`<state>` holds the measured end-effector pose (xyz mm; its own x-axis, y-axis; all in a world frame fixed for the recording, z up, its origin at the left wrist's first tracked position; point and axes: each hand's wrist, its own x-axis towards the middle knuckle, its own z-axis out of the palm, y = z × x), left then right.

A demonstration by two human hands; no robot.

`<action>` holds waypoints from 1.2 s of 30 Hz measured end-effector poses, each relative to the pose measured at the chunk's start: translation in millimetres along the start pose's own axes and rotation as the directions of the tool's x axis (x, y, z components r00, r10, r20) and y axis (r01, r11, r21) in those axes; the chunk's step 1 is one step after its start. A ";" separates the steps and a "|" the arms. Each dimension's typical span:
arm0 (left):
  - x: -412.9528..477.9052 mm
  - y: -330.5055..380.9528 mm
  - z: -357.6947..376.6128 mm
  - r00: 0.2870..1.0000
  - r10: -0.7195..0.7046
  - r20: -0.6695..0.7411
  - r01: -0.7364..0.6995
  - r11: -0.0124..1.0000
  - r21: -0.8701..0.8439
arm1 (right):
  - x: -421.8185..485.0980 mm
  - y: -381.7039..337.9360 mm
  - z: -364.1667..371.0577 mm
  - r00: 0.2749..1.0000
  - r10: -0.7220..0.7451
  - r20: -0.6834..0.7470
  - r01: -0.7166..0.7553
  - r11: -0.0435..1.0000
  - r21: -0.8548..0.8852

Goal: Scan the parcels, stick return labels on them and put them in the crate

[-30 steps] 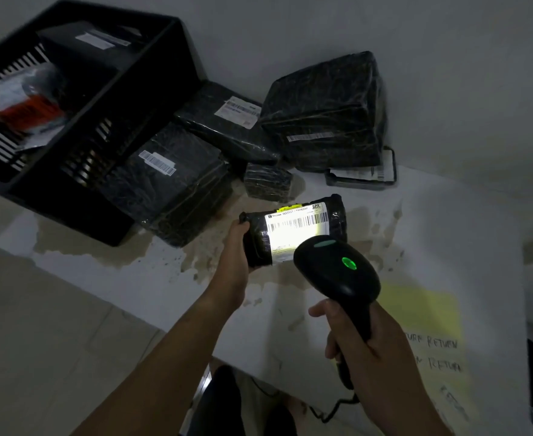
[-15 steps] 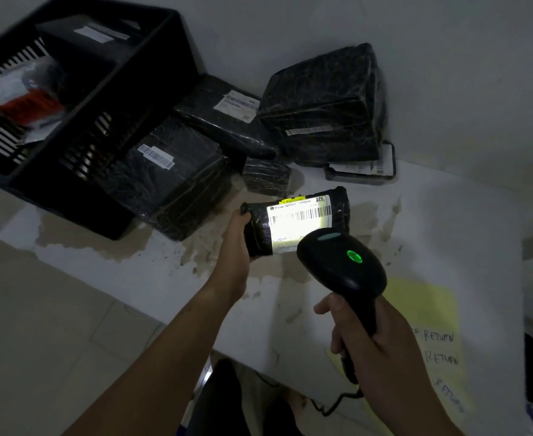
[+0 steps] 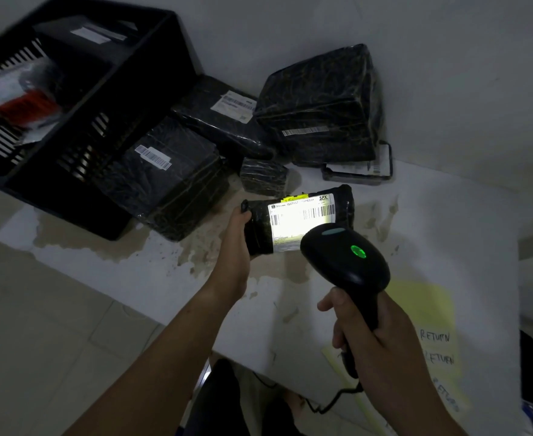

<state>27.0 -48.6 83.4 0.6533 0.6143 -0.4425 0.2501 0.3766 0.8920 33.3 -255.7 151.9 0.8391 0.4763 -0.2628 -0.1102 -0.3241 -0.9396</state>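
Observation:
My left hand (image 3: pixel 233 247) grips a small black-wrapped parcel (image 3: pixel 260 229) by its left end, held above the white table (image 3: pixel 447 221). Its white shipping label faces me and is lit bright by the scanner beam. My right hand (image 3: pixel 375 338) holds the handle of a black barcode scanner (image 3: pixel 343 259), whose green light is on; its head points at the label from just below right. A yellow sheet of hand-written RETURN labels (image 3: pixel 428 313) lies on the table to the right. The black slatted crate (image 3: pixel 152 73) stands at the far left with parcels inside.
Several black-wrapped parcels lie behind the held one: a flat one (image 3: pixel 164 171) against the crate, another (image 3: pixel 214 121) behind it, a big block (image 3: pixel 318 102) by the wall, a tiny one (image 3: pixel 263 177). A flat packet (image 3: pixel 356 171) lies under the block. The scanner cable (image 3: pixel 331 401) hangs off the front edge.
The parcel and scanner stay close together; both have shifted slightly lower and to the right in view, with the beam still on the label.

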 end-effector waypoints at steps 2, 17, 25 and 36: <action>-0.5 2.0 1.3 1.000 0.021 0.007 -0.021 1.000 0.003 | -0.6 -1.1 -1.4 1.000 -0.003 0.002 0.003 1.000 0.003; -6.0 14.0 11.1 0.965 0.262 0.008 -0.261 0.965 -0.009 | -4.0 -8.4 -7.9 0.997 -0.065 -0.031 0.065 0.998 -0.012; -5.6 16.9 9.3 0.976 0.218 -0.003 -0.218 0.975 -0.048 | -6.7 -10.7 -10.3 0.995 -0.096 -0.017 0.096 0.995 -0.019; -5.6 21.3 2.8 0.987 0.155 -0.045 -0.156 0.987 -0.038 | -12.1 -13.7 -6.6 0.992 -0.127 -0.021 0.127 0.991 -0.036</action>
<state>30.6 -46.0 105.1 0.6515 0.6955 -0.3030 0.1172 0.3023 0.9460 28.2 -262.4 169.3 0.8573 0.4965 -0.1363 0.0160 -0.2902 -0.9568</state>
